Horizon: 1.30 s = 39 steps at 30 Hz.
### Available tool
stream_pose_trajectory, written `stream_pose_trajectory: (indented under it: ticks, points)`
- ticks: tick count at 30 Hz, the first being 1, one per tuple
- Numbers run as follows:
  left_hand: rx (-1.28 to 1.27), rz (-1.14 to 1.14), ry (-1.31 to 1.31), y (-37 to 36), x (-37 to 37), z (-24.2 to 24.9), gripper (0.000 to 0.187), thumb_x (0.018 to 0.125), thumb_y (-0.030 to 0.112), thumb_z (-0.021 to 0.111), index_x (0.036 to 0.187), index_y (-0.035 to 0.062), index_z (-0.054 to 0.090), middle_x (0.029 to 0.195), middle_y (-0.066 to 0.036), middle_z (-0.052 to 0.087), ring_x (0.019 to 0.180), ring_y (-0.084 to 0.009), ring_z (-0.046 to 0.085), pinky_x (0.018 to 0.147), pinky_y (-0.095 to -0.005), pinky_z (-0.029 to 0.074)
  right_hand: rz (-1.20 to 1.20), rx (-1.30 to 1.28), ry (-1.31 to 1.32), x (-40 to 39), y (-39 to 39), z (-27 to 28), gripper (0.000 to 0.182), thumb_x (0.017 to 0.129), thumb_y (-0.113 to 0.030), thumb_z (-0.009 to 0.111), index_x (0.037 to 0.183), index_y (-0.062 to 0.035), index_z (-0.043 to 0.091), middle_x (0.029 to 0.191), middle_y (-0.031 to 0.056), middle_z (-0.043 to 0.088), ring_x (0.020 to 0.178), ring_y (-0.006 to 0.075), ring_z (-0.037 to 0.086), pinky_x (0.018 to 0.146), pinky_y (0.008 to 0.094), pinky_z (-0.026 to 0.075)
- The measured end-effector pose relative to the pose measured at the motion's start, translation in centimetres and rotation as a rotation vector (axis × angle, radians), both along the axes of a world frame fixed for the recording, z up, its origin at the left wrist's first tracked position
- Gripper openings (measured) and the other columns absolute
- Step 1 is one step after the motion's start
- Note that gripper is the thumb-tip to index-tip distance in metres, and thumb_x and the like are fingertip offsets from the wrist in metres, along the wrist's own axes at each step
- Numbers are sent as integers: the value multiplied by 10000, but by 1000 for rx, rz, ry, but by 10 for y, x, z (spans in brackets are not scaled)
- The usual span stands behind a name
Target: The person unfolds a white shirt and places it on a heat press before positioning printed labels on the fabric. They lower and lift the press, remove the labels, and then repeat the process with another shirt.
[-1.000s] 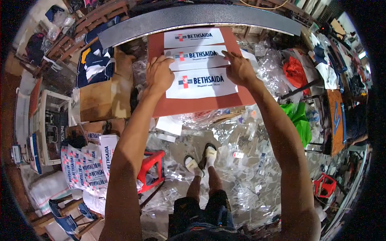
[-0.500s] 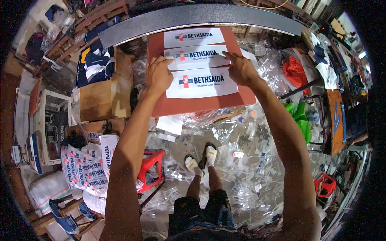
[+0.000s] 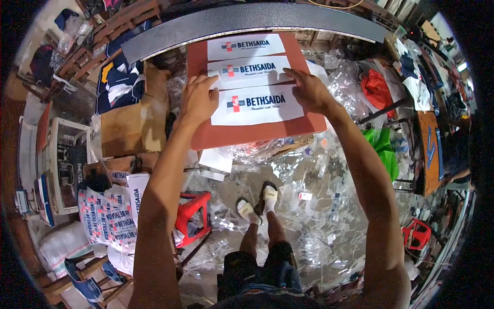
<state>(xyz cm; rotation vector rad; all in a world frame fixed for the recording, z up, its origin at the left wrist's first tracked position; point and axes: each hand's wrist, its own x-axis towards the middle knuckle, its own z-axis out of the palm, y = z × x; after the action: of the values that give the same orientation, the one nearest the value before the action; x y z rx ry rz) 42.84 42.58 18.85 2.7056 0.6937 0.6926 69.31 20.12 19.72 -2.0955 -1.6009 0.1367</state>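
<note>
A reddish-brown board (image 3: 257, 135) carries three white printed sheets in a row, each with a red cross logo and the word BETHSAIDA. My left hand (image 3: 199, 100) is at the left end of the middle printed sheet (image 3: 249, 79), its fingertips on the edge and its thumb bent lower. At the opposite end, my right hand (image 3: 312, 92) has its fingertips on the same sheet, the other fingers curled. The lower printed sheet (image 3: 257, 114) lies flat nearest me, and the upper printed sheet (image 3: 247, 52) lies at the far end. Undersides of both hands are hidden.
A long dark bar (image 3: 247, 21) crosses beyond the board. Cardboard boxes (image 3: 121, 129) with dark cloth stand at left, above more printed sheets (image 3: 110, 216). A red stool (image 3: 193, 221) is below, and plastic scraps litter the floor. Another person's hand (image 3: 458, 176) shows at far right.
The view has shifted slightly, moving the board and sheets a little left and up in it. Both hands stay at the ends of the middle sheet.
</note>
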Motion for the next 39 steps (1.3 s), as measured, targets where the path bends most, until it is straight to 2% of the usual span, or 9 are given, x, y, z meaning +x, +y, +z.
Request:
stream_pose_trajectory:
  ticks: [1, 3, 6, 9, 15, 19, 29, 34, 39]
  points:
    - [-1, -4, 2, -7, -4, 3, 352, 839, 85, 648, 1186, 60, 705, 1075, -131, 666, 1027, -335, 581, 953, -432, 439, -2, 48, 22, -5, -7, 5, 562, 803, 37, 522, 1358, -44, 556, 1235, 199, 658, 1040, 409, 658, 900, 454, 546]
    - [54, -17, -105, -22, -14, 9, 348, 862, 173, 666, 1191, 64, 692, 1137, -109, 668, 1097, -328, 584, 957, -443, 456, 0, 92, 42, -13, -18, 9, 538, 819, 16, 547, 1354, -47, 560, 1226, 196, 650, 1055, 412, 644, 909, 457, 535]
    - [11, -7, -22, -49, -32, 16, 319, 862, 195, 685, 1158, 77, 691, 1144, -94, 648, 1116, -315, 571, 954, -447, 441, 17, 83, -81, -31, -42, 7, 491, 843, -23, 579, 1332, -63, 578, 1191, 191, 626, 1089, 416, 598, 942, 479, 498]
    - [5, 6, -27, -62, -36, 14, 264, 851, 183, 694, 1096, 88, 705, 1108, -85, 648, 1095, -297, 576, 938, -436, 434, 59, 42, -155, -46, -49, 8, 386, 846, -53, 599, 1230, -77, 632, 1176, 163, 604, 1087, 396, 563, 948, 502, 446]
    - [7, 38, 18, -64, -34, 11, 212, 850, 167, 687, 1040, 75, 711, 1054, -85, 650, 1076, -288, 576, 915, -431, 429, -21, 32, -201, -49, -50, -6, 357, 856, -87, 602, 1211, -99, 643, 1167, 141, 608, 1091, 355, 577, 908, 503, 429]
    - [25, 34, 15, -64, -34, 7, 190, 855, 159, 679, 1018, 68, 712, 1037, -83, 648, 1067, -288, 577, 907, -431, 428, -10, -17, -161, -57, -49, 8, 356, 850, -83, 614, 1205, -99, 642, 1159, 128, 608, 1096, 351, 575, 901, 506, 429]
    - [40, 22, 5, -65, -34, 6, 195, 866, 155, 663, 1034, 69, 714, 1016, -82, 642, 1056, -291, 575, 901, -430, 428, -5, 11, -175, -55, -50, 4, 389, 839, -64, 619, 1226, -101, 637, 1135, 122, 609, 1090, 351, 575, 917, 505, 423]
    - [48, 25, -38, -65, -30, 6, 255, 870, 157, 658, 1103, 68, 704, 1076, -96, 639, 1070, -296, 571, 924, -437, 431, -23, 51, -210, -53, -46, 1, 411, 850, -62, 611, 1260, -100, 630, 1131, 130, 614, 1079, 364, 574, 931, 510, 421]
    - [38, 76, 26, -67, -34, 14, 301, 884, 164, 644, 1159, 51, 691, 1157, -96, 639, 1121, -293, 564, 954, -435, 426, -67, -89, -159, -55, -46, 14, 415, 884, -91, 591, 1298, -106, 612, 1222, 130, 623, 1162, 357, 570, 982, 496, 415]
